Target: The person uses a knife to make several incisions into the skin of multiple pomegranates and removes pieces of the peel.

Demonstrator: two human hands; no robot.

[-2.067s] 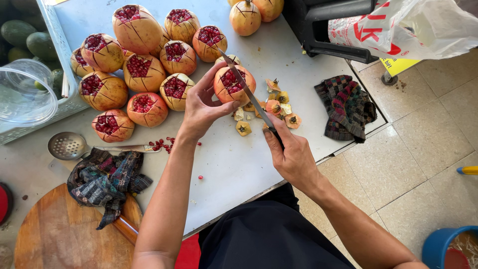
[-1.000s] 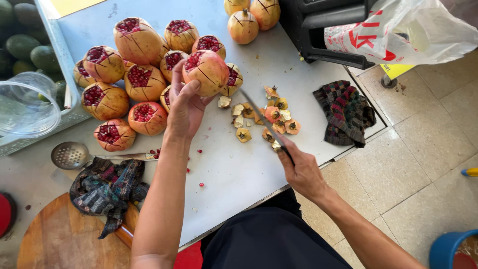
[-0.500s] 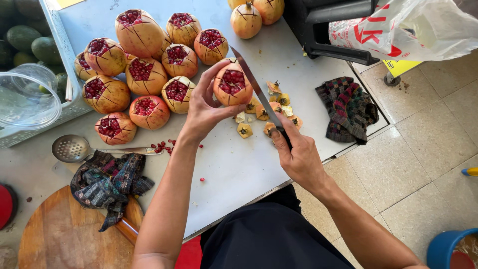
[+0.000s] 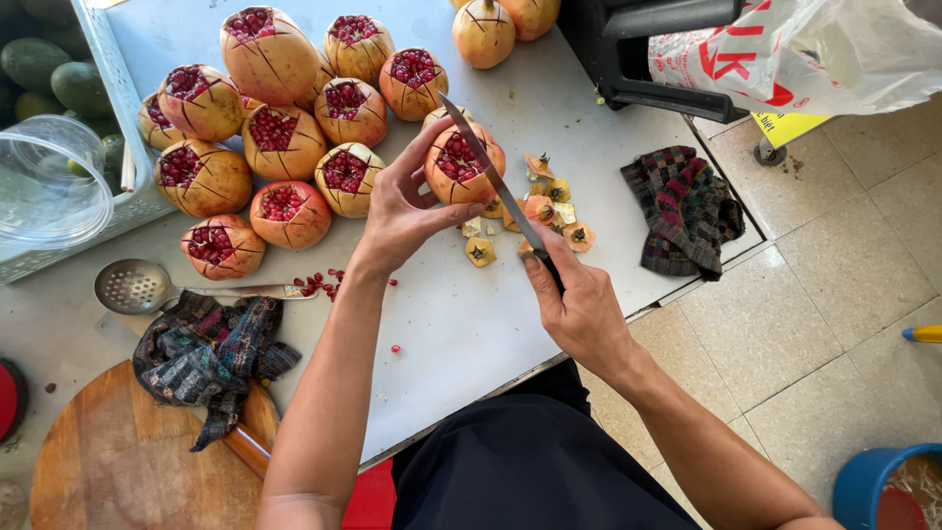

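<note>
Two bare hands work a round orange-pink pomegranate with its crown cut away (image 4: 463, 162) just above centre of the frame, over a white tabletop (image 4: 471, 324). The left hand (image 4: 402, 211) cups the fruit from its left side, fingers curled around the rind; the right hand (image 4: 579, 299), lower and to the right, is closed around the dark handle of a long thin-bladed steel knife (image 4: 491, 177), whose blade lies across the exposed red seeds. The fruit looks dense and fairly heavy, with a stiff, leathery rind that should give a firm hold at the sides, while the open, seeded top looks wet, fragile and best left untouched. To the upper left sits a cluster of already opened and scored pomegranates (image 4: 285, 128). Small yellow-orange crown trimmings (image 4: 549, 211) lie scattered just beside the blade, and loose red seeds (image 4: 319, 285) dot the table near a perforated metal spoon (image 4: 137, 287). A dark checked cloth (image 4: 682, 206) rests at the right edge, another crumpled checked cloth (image 4: 211, 348) at the lower left, partly on a round wooden board (image 4: 128, 471).
</note>
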